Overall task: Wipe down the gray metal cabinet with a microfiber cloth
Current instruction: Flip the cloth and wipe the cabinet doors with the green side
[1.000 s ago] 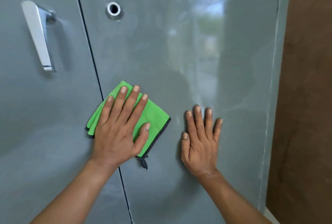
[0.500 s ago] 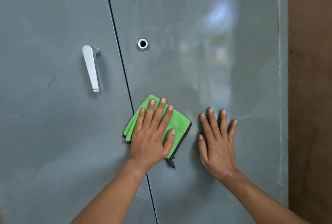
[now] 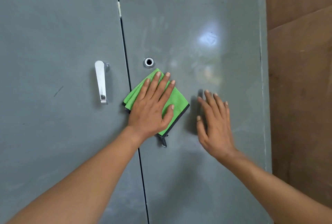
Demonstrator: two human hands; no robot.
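Green cloth (image 3: 177, 100) under left fingers (image 3: 158, 80)

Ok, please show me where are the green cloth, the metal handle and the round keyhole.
green cloth (image 3: 177, 100), head view, on the bare green part beside the thumb.
metal handle (image 3: 101, 82), head view, on the middle of the lever.
round keyhole (image 3: 149, 61), head view, on its dark centre.

One head cam, worn by the person, faces straight at the gray cabinet (image 3: 197, 170) doors from close, approx arm's reach; forearms enter from bottom edge. No 2nd view.
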